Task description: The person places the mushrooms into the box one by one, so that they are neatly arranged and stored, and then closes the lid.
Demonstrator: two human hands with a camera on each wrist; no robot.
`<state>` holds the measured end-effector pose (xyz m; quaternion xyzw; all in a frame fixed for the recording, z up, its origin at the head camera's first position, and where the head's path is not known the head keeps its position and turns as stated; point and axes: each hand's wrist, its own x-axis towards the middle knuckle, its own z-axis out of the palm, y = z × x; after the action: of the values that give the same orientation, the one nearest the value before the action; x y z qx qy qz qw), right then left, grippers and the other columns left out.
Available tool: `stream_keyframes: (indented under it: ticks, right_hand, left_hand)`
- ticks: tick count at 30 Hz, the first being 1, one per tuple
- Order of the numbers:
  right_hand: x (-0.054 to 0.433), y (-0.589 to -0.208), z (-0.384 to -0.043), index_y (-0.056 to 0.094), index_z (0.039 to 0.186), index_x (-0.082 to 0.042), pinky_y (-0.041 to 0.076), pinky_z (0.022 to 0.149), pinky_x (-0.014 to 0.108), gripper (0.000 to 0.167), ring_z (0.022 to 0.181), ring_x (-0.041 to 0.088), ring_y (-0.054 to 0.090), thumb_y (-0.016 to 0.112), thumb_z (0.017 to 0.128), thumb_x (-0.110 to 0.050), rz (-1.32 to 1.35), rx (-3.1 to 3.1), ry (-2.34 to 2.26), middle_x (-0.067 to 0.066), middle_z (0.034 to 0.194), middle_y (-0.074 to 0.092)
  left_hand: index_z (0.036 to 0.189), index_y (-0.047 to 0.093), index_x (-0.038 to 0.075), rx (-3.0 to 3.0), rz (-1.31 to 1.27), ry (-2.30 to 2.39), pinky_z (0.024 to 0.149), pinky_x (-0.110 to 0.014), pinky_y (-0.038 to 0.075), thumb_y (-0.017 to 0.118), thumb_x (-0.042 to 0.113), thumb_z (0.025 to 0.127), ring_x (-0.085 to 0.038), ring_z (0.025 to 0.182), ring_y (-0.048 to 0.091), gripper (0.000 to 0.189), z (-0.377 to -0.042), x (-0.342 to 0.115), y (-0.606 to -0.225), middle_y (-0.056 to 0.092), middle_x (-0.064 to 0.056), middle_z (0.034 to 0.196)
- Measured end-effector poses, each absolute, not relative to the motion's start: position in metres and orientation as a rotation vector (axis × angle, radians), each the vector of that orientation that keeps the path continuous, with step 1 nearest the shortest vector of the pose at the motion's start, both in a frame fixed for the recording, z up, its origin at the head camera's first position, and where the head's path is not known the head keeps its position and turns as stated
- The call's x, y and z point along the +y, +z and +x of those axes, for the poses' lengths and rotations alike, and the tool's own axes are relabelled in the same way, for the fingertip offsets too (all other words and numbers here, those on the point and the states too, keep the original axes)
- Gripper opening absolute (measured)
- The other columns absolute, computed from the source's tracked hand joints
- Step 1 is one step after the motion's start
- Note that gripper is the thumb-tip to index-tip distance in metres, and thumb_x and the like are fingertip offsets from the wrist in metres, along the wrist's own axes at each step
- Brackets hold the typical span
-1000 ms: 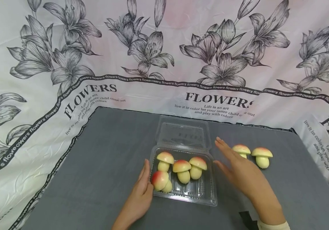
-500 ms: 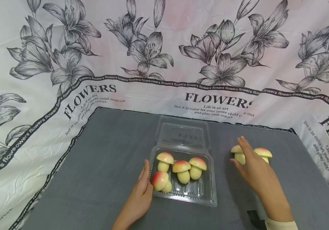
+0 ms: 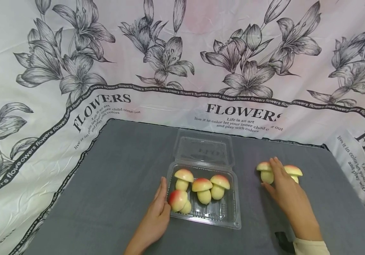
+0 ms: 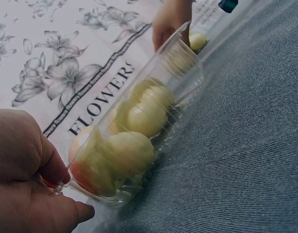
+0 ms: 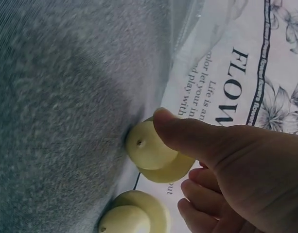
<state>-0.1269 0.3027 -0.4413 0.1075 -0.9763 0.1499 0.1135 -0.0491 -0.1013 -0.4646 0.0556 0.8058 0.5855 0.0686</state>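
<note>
My left hand (image 3: 153, 215) pinches the left rim of a clear plastic clamshell box (image 3: 214, 220), thumb and fingers meeting at the edge in the left wrist view. Inside lie several mushroom-shaped pieces with pale yellow stems and red-tinged caps, among them a mushroom (image 3: 177, 201) in the near left corner. My right hand (image 3: 289, 198) is at two more mushrooms on the table. Its fingers reach down between them, and its thumb (image 5: 180, 138) overlaps the closer mushroom (image 5: 149, 150) in the right wrist view. The other mushroom (image 3: 293, 170) is partly hidden behind the hand.
The box's clear lid (image 3: 203, 147) lies folded back toward the rear of the grey table (image 3: 128, 159). A white cloth (image 3: 169, 102) printed with flowers and lettering rises behind and at both sides. A small dark object (image 3: 284, 242) shows by the right sleeve.
My right hand has moved right, from beside the box to the two loose mushrooms, and has come down a little. My left hand stays at the box, which has not moved.
</note>
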Motion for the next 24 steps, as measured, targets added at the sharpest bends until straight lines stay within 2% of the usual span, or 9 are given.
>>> stream_keyframes:
  ticks: [5, 9, 15, 17, 19, 22, 24]
  right_hand:
    - [0.3074, -0.4494, -0.1292, 0.037, 0.156, 0.011, 0.048, 0.086, 0.072, 0.088, 0.127, 0.061, 0.053, 0.087, 0.087, -0.01, 0.3, -2.895, 0.437, 0.04, 0.156, 0.04]
    - [0.3087, -0.4519, -0.1325, 0.034, 0.158, 0.01, 0.049, 0.083, 0.072, 0.09, 0.121, 0.061, 0.056, 0.086, 0.087, -0.01, 0.296, -2.906, 0.428, 0.04, 0.155, 0.04]
    - [0.3103, -0.4524, -0.134, 0.035, 0.156, 0.007, 0.051, 0.07, 0.069, 0.087, 0.098, 0.06, 0.065, 0.086, 0.086, -0.006, 0.283, -2.883, 0.438, 0.041, 0.149, 0.046]
    - [0.3103, -0.4525, -0.1332, 0.037, 0.153, 0.006, 0.05, 0.062, 0.067, 0.085, 0.085, 0.056, 0.067, 0.087, 0.084, -0.004, 0.275, -2.868, 0.447, 0.041, 0.135, 0.057]
    - [0.3097, -0.4522, -0.1334, 0.037, 0.15, 0.005, 0.049, 0.057, 0.065, 0.083, 0.075, 0.051, 0.067, 0.087, 0.084, -0.003, 0.263, -2.866, 0.459, 0.039, 0.113, 0.066]
    - [0.3082, -0.4518, -0.1342, 0.038, 0.148, 0.003, 0.047, 0.051, 0.062, 0.08, 0.065, 0.044, 0.066, 0.086, 0.084, -0.002, 0.239, -2.868, 0.476, 0.031, 0.084, 0.067]
    - [0.307, -0.4516, -0.1354, 0.038, 0.148, 0.003, 0.046, 0.05, 0.061, 0.079, 0.062, 0.043, 0.065, 0.086, 0.085, -0.004, 0.219, -2.876, 0.478, 0.028, 0.078, 0.066]
  left_hand:
    - [0.17, 0.006, 0.011, 2.426, 0.179, 1.77, 0.126, -0.05, 0.011, 0.04, -0.002, 0.107, -0.024, 0.162, 0.004, 0.073, -0.0481, -0.1014, -0.465, 0.003, -0.008, 0.178]
    - [0.17, 0.006, 0.012, 2.42, 0.18, 1.784, 0.126, -0.044, 0.01, 0.039, -0.002, 0.106, -0.025, 0.162, 0.004, 0.073, -0.0496, -0.1015, -0.4655, 0.003, -0.008, 0.178]
    - [0.17, 0.005, 0.013, 2.434, 0.187, 1.775, 0.125, -0.032, 0.009, 0.039, -0.002, 0.107, -0.025, 0.162, 0.005, 0.074, -0.0501, -0.1009, -0.4663, 0.003, -0.008, 0.178]
    - [0.17, 0.004, 0.012, 2.429, 0.191, 1.772, 0.125, -0.033, 0.009, 0.039, -0.002, 0.107, -0.024, 0.162, 0.004, 0.074, -0.0501, -0.1007, -0.4664, 0.003, -0.009, 0.177]
    - [0.17, 0.003, 0.012, 2.427, 0.181, 1.765, 0.125, -0.037, 0.009, 0.039, -0.002, 0.107, -0.023, 0.162, 0.003, 0.074, -0.0502, -0.1008, -0.4669, 0.002, -0.008, 0.178]
    - [0.17, 0.003, 0.012, 2.431, 0.166, 1.755, 0.126, -0.045, 0.011, 0.039, -0.002, 0.107, -0.022, 0.162, 0.004, 0.074, -0.0503, -0.1012, -0.467, 0.002, -0.007, 0.178]
    - [0.17, 0.003, 0.011, 2.436, 0.16, 1.749, 0.126, -0.05, 0.011, 0.039, -0.003, 0.107, -0.022, 0.162, 0.004, 0.074, -0.0502, -0.1015, -0.4668, 0.002, -0.007, 0.178]
